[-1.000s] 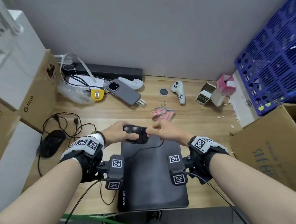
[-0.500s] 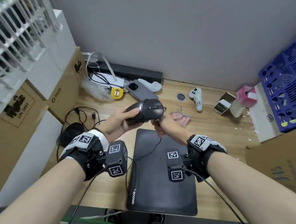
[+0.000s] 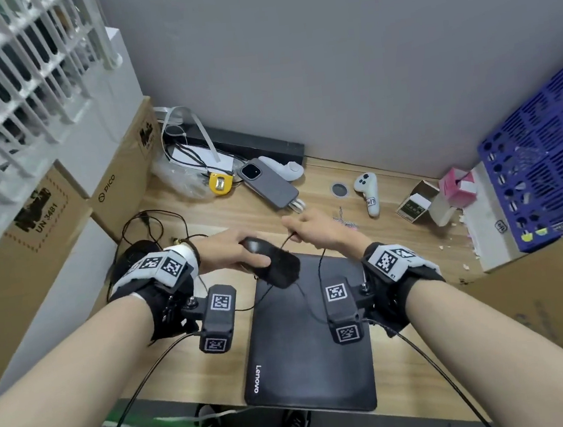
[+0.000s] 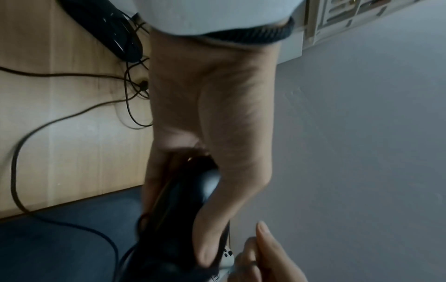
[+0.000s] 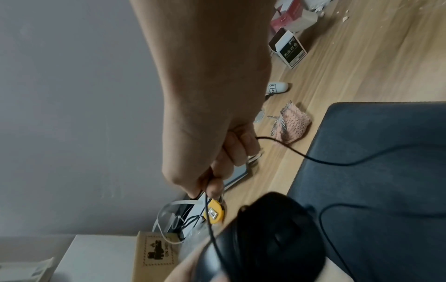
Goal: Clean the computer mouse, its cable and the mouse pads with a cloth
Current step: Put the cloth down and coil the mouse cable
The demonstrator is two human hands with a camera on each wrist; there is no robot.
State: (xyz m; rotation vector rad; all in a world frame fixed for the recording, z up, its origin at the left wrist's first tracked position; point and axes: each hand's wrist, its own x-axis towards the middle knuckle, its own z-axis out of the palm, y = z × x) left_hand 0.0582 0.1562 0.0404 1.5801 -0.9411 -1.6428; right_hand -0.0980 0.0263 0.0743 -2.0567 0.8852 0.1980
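Note:
My left hand [image 3: 238,248] grips a black computer mouse [image 3: 263,256] just above the far edge of the black Lenovo mouse pad [image 3: 307,348]; the mouse is motion-blurred. The left wrist view shows my thumb and fingers curled round the mouse [image 4: 188,209]. To its right, my right hand [image 3: 303,226] pinches the thin black mouse cable [image 3: 319,264], which trails down over the pad. In the right wrist view the cable [image 5: 337,164] leaves my fingertips [image 5: 212,188] and loops across the mouse pad [image 5: 386,152]. A pink cloth [image 5: 292,126] lies on the desk beyond the pad, untouched.
A second black mouse [image 4: 108,28] with tangled cables lies at the left. A phone [image 3: 268,183], white controllers [image 3: 369,189], small boxes [image 3: 417,205] and a yellow tape measure [image 3: 219,183] sit along the back. Cardboard boxes stand left and right, with a blue crate [image 3: 542,153] at the right.
My left hand has brought the mouse down from its raised position to just above the pad's far edge. My right hand has moved away from the mouse and now pinches the cable.

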